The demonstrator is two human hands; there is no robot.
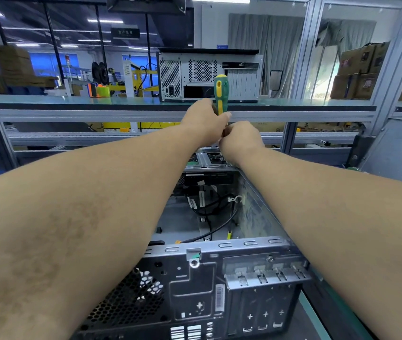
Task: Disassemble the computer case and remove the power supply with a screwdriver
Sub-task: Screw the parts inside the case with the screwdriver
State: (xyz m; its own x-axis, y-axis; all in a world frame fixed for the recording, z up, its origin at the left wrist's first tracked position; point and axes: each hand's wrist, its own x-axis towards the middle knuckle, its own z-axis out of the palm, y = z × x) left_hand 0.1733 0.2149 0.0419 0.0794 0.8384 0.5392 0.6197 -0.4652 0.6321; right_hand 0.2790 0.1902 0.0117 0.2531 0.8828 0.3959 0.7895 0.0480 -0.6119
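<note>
An open grey computer case [219, 246] lies on its side before me, its rear panel towards me and black cables [209, 209] loose inside. Both arms reach over it to its far end. My left hand [205, 123] grips a green and yellow screwdriver [221, 93] that stands upright, handle up. My right hand [241, 139] is curled just below and right of it, around the screwdriver's lower part; the shaft and tip are hidden behind the hands. The power supply is not plainly visible.
A second computer case [209, 74] stands on the green shelf [72, 100] behind the bench. Aluminium frame rails [97, 116] cross in front. Cardboard boxes [359, 69] sit behind glass at the right. A grey panel [396, 148] leans at the far right.
</note>
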